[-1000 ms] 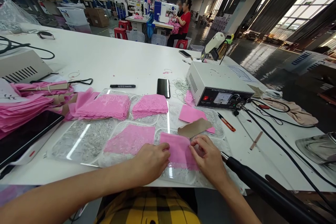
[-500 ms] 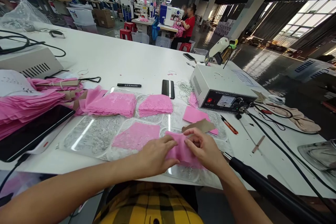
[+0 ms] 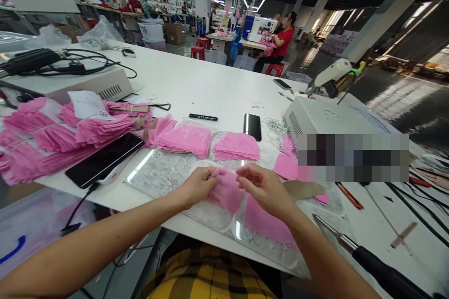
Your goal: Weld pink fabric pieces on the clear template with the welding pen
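Observation:
My left hand [image 3: 199,188] pinches a thin pink fabric piece [image 3: 228,194] by its upper left, lifted a little off a clear patterned template [image 3: 154,173]. The fingers of my right hand [image 3: 264,186] are curled, thumb and fingertips together at the same piece's right edge. Another pink piece [image 3: 268,219] lies flat on the template, partly under my right wrist. Beyond my hands are two stacks of pink lace pieces, a left stack [image 3: 185,140] and a right stack [image 3: 236,146]. A hot-knife-like tool with a black handle [image 3: 382,266] lies right of my right forearm.
Bundled pink fabric [image 3: 80,126] and a large black phone [image 3: 105,161] lie left. A marker [image 3: 203,117] and a smaller phone [image 3: 252,127] lie behind the stacks. Right are a grey power box [image 3: 322,117], an orange cutter [image 3: 350,196] and cables. A person in red [image 3: 285,39] sits far off.
My left hand has gone from lying over the fabric to pinching and lifting a piece. Both hands moved to the left across the template, and the view has turned left.

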Motion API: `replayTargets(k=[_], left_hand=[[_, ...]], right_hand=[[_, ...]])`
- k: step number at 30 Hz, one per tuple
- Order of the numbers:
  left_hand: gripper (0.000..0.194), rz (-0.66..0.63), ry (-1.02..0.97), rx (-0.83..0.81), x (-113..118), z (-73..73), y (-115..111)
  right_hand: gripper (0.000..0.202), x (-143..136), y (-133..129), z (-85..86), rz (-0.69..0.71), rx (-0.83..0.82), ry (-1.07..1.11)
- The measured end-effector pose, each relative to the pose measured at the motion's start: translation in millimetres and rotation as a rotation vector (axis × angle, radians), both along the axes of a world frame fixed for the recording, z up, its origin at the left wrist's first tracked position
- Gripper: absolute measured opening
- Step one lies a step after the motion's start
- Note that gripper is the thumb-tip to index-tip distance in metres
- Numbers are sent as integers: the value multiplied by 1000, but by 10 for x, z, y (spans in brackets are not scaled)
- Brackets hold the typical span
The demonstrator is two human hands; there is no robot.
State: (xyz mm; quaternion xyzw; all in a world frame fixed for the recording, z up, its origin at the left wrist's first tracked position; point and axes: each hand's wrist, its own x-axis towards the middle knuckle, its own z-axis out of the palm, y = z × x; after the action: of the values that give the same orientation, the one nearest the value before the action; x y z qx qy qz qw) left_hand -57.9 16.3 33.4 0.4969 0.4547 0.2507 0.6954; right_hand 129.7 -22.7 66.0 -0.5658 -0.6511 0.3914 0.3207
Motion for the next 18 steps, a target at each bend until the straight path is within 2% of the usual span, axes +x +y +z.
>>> replayTargets(k=[3, 7, 10, 18], left_hand=[[25, 105, 7, -78, -157, -49, 26], [20, 170, -7, -141, -235, -86, 18], [21, 181, -37, -167, -224, -83, 3], [23, 206, -114, -226, -199, -93, -48]], right_hand=[[18, 115, -79, -137, 12, 3, -163], [21, 216, -91, -297, -86, 16, -353], [22, 192, -15, -320, -105, 9, -414], [12, 87, 131, -334, -11, -57, -454]])
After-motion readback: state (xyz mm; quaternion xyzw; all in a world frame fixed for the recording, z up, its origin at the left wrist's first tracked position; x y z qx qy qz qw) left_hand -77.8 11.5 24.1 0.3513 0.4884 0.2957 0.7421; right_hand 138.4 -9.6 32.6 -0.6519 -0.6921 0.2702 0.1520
